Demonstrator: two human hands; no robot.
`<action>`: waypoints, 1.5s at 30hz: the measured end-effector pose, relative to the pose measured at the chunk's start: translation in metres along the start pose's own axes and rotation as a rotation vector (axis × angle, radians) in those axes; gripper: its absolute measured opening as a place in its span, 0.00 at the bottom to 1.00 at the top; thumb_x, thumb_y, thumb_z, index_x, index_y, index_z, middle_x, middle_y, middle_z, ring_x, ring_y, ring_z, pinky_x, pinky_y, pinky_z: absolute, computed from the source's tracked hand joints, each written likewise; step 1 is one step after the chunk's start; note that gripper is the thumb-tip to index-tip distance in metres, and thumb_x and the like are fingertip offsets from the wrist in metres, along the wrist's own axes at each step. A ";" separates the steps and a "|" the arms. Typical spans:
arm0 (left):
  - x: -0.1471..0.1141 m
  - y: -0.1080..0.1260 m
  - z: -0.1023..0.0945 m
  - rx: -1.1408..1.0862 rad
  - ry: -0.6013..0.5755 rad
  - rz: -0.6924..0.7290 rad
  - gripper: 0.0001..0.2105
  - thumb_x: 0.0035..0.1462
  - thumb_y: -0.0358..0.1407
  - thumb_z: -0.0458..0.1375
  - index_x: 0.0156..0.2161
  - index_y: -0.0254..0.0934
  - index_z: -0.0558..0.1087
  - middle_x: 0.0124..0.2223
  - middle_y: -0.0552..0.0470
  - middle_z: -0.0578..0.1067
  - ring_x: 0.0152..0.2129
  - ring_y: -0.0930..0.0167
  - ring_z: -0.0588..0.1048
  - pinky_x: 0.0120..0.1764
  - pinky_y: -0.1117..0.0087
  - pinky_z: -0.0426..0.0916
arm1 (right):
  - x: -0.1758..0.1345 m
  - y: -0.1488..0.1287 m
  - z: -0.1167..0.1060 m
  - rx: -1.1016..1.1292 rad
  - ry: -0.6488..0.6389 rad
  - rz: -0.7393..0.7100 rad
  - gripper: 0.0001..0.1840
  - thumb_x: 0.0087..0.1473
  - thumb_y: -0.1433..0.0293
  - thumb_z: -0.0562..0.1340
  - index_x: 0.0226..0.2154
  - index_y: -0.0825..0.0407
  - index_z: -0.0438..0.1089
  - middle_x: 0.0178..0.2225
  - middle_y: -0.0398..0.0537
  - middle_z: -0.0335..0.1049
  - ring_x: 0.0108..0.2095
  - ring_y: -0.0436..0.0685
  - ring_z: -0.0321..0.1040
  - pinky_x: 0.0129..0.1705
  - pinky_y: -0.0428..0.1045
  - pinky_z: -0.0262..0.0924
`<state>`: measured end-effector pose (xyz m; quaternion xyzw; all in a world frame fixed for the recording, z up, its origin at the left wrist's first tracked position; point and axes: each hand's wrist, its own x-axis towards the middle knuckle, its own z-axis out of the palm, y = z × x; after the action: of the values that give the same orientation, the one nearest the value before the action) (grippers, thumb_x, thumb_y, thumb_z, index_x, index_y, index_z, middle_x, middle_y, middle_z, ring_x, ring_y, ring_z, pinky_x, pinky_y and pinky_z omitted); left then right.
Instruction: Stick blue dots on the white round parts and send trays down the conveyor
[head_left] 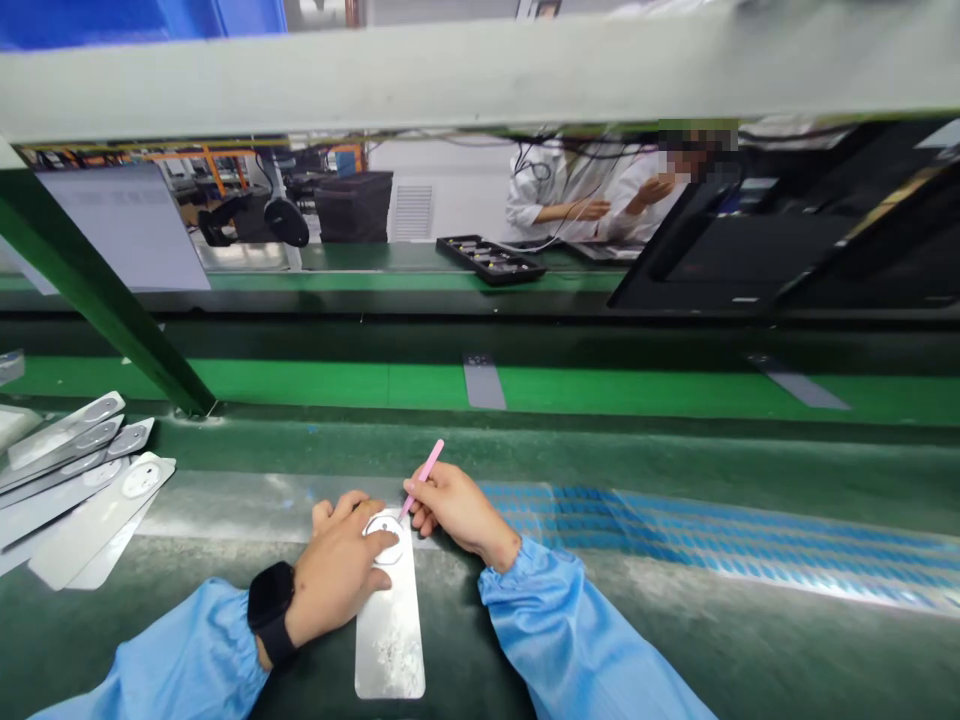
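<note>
Green workbench beside a conveyor. Left hand pressed flat, fingers loose, on the round end of a metal plate. Right hand, just beside, pinching a pink stick, tip touching the plate's disc. Stack of plates well left of the left hand.

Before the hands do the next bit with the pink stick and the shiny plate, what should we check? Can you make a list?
1. Left hand presses on the metal plate: ok.
2. Right hand has a grip on the pink stick: ok.
3. Stick tip meets the round part: cannot tell, fingers hide it.
4. Plate lies flat on the green bench: ok.
5. Stack of plates lies apart on the left: ok.
</note>
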<state>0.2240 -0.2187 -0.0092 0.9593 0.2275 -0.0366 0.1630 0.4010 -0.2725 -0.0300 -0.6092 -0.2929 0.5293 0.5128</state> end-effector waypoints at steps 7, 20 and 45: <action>0.009 0.009 -0.012 -0.110 -0.015 -0.133 0.13 0.44 0.26 0.61 0.36 0.37 0.66 0.45 0.49 0.70 0.45 0.63 0.66 0.47 0.60 0.59 | 0.006 0.006 -0.002 0.125 -0.026 -0.022 0.19 0.41 0.58 0.69 0.22 0.54 0.62 0.15 0.41 0.67 0.13 0.47 0.62 0.12 0.40 0.55; 0.129 -0.059 -0.160 0.114 0.566 -0.231 0.08 0.53 0.28 0.50 0.36 0.37 0.69 0.49 0.46 0.68 0.52 0.55 0.65 0.49 0.57 0.61 | 0.015 -0.003 -0.010 0.627 0.070 0.006 0.16 0.60 0.60 0.55 0.24 0.52 0.59 0.13 0.42 0.64 0.10 0.50 0.61 0.11 0.42 0.53; 0.045 -0.030 0.024 -0.392 0.324 -0.045 0.17 0.45 0.43 0.68 0.41 0.42 0.73 0.50 0.48 0.73 0.55 0.55 0.61 0.53 0.47 0.52 | 0.114 -0.113 -0.041 -1.489 0.352 0.011 0.13 0.47 0.64 0.62 0.32 0.55 0.77 0.32 0.62 0.77 0.38 0.67 0.75 0.39 0.54 0.66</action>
<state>0.2512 -0.1822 -0.0476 0.8974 0.2747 0.1589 0.3066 0.4916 -0.1489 0.0327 -0.8709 -0.4832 0.0900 0.0034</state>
